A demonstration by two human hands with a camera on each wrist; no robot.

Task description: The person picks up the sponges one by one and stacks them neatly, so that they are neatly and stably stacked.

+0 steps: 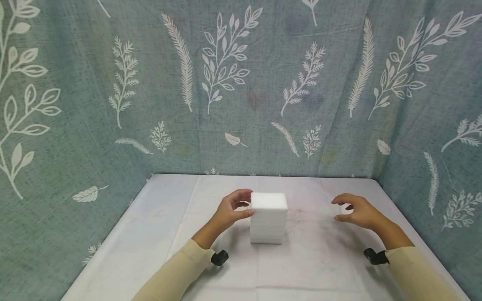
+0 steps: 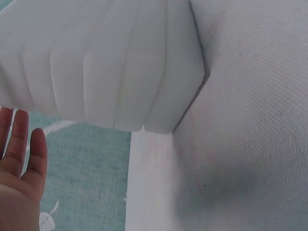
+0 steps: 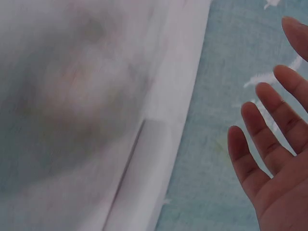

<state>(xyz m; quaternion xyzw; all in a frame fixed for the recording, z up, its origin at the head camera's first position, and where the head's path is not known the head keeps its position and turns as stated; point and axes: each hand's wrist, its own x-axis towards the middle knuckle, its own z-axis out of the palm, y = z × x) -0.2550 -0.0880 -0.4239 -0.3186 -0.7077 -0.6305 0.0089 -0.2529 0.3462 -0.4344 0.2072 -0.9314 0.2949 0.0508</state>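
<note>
A stack of several white, sponge-like slabs [image 1: 268, 225] stands upright on the table, its slabs roughly flush. In the left wrist view, seams divide the stack [image 2: 110, 72] and its edges are rounded. My left hand [image 1: 231, 207] is at the stack's upper left side, thumb toward the front corner and fingers toward the back. Its fingertips lie at the stack's edge; whether they press on it is hard to tell. Off to the right, my right hand [image 1: 355, 210] hovers over the table, holding nothing, with fingers apart and gently bent.
A white cloth covers the table [image 1: 150, 234]. Grey-green curtains [image 1: 256, 92] with white leaf prints hang behind it and along both sides. Each wrist wears a black camera mount, such as the left one [image 1: 220, 258].
</note>
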